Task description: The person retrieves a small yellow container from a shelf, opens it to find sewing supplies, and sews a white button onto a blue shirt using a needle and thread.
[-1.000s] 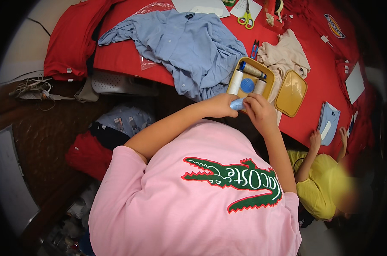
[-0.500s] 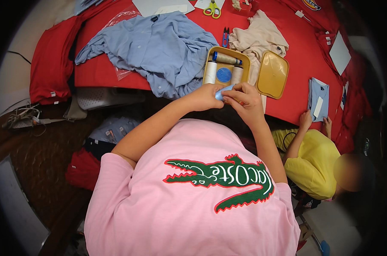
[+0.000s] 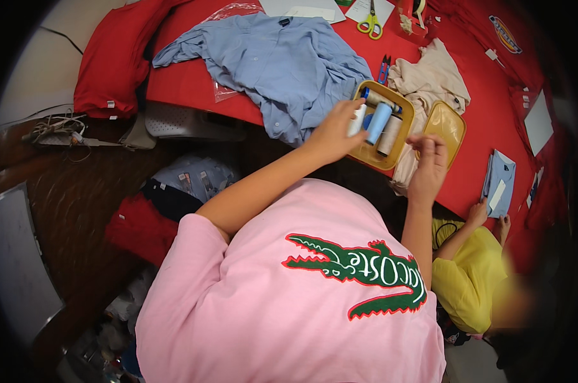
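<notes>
My left hand (image 3: 332, 135) reaches over the left wall of a yellow plastic box (image 3: 399, 148). Its fingers are apart beside a white thread spool (image 3: 358, 120). A light blue thread spool (image 3: 379, 122) lies in the box, its lower end close to my left fingertips. Also inside are a beige spool (image 3: 389, 135) and a partly hidden beige spool with blue ends (image 3: 373, 97). Right of the box, in front of its yellow lid (image 3: 453, 124), my right hand (image 3: 429, 166) is raised with fingers pinched together; anything between them is too small to make out.
On the red-covered table are a blue shirt (image 3: 270, 64), a cream garment (image 3: 439, 76), thread snips (image 3: 384, 69) and green-handled scissors (image 3: 370, 24). To the right, a person in a yellow shirt (image 3: 471, 268) handles a folded blue garment (image 3: 501, 182). Clothes (image 3: 142, 223) are piled low on the left.
The light blue spool has gone from between my hands into the box. My hands have moved apart, the right one toward the lid. The whole view has shifted and tilted.
</notes>
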{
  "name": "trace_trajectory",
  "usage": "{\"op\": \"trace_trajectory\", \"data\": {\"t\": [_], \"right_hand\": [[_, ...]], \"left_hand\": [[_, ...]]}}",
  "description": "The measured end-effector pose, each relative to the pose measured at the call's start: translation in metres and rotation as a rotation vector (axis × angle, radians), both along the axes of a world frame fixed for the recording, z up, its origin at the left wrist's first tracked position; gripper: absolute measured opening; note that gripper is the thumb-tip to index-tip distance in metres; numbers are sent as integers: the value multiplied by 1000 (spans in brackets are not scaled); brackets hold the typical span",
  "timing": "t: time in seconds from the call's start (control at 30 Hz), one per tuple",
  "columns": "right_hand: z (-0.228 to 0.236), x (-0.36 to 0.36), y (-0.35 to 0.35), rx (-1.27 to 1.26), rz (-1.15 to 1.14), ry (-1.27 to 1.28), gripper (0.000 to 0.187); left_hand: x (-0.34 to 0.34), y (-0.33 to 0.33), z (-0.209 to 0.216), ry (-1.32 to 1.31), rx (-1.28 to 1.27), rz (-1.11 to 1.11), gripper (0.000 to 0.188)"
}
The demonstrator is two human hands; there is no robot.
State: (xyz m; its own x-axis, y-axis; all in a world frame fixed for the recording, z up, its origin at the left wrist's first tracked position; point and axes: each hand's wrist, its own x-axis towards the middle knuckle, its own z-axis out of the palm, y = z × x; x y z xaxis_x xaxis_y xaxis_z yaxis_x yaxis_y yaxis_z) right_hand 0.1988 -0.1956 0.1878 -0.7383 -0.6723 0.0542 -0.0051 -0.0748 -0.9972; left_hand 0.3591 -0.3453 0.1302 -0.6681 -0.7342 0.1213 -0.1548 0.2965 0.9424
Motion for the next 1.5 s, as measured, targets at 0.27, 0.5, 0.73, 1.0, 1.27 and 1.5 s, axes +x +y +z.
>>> {"op": "trace_trajectory", "data": {"t": [0.27,0.5,0.73,1.0,1.27,1.5], "right_hand": [[-38,-73,77,-319,-228,-652,14],[-6,-42,43,-347,-158,-721,14],[59,-31,27,-493,-174,-444,21],[74,75,-149,-59,-23,-240,32],[70,104,-254,-283,-128,-448,22],[65,147,-312,-484,-98,-586,16]], "left_hand": [[150,-74,-36,-397,-343,-7,19],[156,-90,-67,-398,-571,-78,14],[129,-147,-5,-112,-383,6,10],[61,-294,-58,-267,26,-237,21],[75,-275,42,149,-97,-320,26],[80,-263,103,455,310,-248,19]]}}
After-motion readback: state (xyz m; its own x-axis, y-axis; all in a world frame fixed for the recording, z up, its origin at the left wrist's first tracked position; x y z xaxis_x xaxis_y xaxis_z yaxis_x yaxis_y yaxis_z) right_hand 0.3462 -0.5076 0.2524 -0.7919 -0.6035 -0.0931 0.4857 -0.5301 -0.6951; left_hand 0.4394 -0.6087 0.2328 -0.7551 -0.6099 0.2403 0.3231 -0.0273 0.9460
